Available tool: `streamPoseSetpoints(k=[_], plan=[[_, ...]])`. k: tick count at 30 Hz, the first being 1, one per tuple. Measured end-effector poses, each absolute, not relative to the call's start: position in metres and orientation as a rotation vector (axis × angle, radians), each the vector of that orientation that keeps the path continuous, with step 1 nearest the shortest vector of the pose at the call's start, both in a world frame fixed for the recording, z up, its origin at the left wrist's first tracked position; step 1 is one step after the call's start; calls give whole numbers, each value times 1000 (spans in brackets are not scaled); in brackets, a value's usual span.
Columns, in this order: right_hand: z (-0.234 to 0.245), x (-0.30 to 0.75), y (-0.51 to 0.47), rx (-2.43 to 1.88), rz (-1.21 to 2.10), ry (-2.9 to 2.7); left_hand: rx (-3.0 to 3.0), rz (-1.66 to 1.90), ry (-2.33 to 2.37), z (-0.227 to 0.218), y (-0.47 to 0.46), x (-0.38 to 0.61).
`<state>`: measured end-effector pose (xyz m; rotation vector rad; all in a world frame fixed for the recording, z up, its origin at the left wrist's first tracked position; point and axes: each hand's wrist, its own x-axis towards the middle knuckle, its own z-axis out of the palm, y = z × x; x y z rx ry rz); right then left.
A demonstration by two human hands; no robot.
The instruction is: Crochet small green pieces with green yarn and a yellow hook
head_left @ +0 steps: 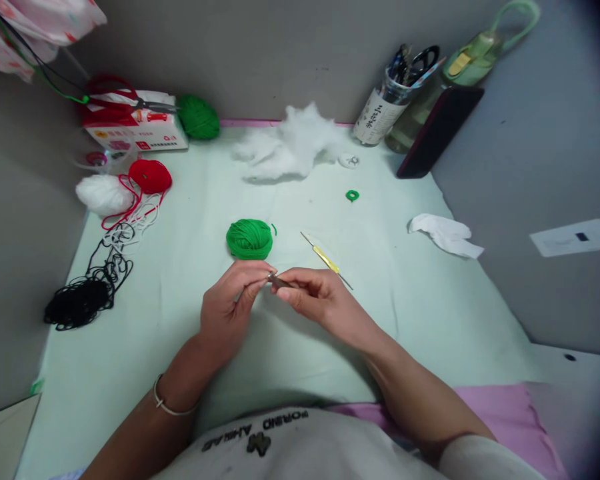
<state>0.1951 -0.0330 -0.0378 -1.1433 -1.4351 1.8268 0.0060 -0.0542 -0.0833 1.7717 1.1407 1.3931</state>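
My left hand point(233, 303) and my right hand point(313, 297) meet over the pale green cloth point(420, 313), fingertips pinched together. Between them is a small dark slender tool point(280, 281), gripped by my right fingers, with my left fingertips closed at its tip; whether thread runs there is too small to tell. A green yarn ball point(249, 239) lies just beyond my left hand. A yellow-handled crochet hook point(326, 259) rests on the cloth just beyond my right hand.
Red yarn point(150, 176), white yarn point(103, 194) and a black tangle point(80, 300) sit left. A box with red scissors point(135, 123), another green ball point(199, 117), white stuffing point(293, 143), a pen jar point(387, 107), a bottle, a dark phone point(440, 130), a small green ring point(352, 195) and a tissue point(445, 235) lie behind and right.
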Motion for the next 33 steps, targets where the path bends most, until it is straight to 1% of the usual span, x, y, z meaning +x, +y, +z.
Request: streamPoseSetpoints(k=[2, 4, 10, 23, 33], plan=[[-36, 196, -31, -1054, 2025, -1294, 1745, 1409, 1123, -83, -54, 7], [-36, 197, -30, -986, 2150, -1183, 1715, 1420, 1118, -83, -54, 7], [-42, 199, -29, -846, 2355, -1005, 1598, 1455, 1147, -83, -56, 10], [-48, 199, -27, -734, 2559, -753, 1692, 1435, 1166, -83, -56, 8], [-52, 198, -24, -481, 2749, -510, 1747, 1449, 1133, -81, -54, 6]])
